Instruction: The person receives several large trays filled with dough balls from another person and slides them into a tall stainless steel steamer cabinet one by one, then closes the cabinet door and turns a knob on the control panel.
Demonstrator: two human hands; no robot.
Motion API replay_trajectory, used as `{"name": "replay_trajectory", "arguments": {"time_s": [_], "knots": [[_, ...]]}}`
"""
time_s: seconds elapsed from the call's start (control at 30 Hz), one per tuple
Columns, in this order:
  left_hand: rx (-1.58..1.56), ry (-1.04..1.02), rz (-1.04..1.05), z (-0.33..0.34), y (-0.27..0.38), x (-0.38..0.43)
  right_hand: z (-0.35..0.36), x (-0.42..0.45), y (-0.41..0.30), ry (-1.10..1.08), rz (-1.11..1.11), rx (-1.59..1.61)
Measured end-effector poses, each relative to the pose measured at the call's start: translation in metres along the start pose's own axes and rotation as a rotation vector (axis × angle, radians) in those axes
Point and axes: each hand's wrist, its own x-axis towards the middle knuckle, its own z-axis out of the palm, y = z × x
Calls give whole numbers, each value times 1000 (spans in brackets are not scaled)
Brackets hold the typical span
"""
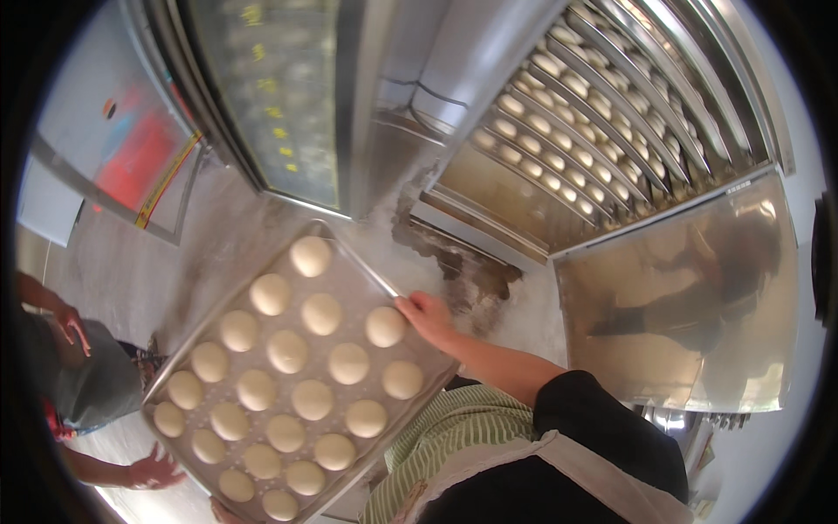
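A metal baking tray (386, 281) with many round pale dough balls (287, 352) set in rows is held up before me. My right hand (429, 319) grips its rim on the right side, fingers wrapped over the edge. At the bottom edge of the picture, my left hand (224, 512) shows only in part, against the tray's near corner; most of it is hidden or cut off. The tray is tilted in view and clear of the floor.
At the upper right an open steel cabinet (484, 236) holds racks of dough balls, its metal door (674, 314) swung out. A glass-fronted cabinet (281, 98) stands at the top. Another person's hands (156, 470) are close to the tray's left side. The floor (229, 190) has dark worn patches.
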Motion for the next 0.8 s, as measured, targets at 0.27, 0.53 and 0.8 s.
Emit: {"name": "replay_trajectory", "arguments": {"time_s": [0.27,0.53,0.8], "knots": [[-258,-766,-192,156,-1,-109,-207,-38,179,321,232,30],[35,-947,69,348,120,-295,-329,-84,343,660,552,-71],[74,-1113,258,535,180,-393,-351,-31,436,861,513,97]]}}
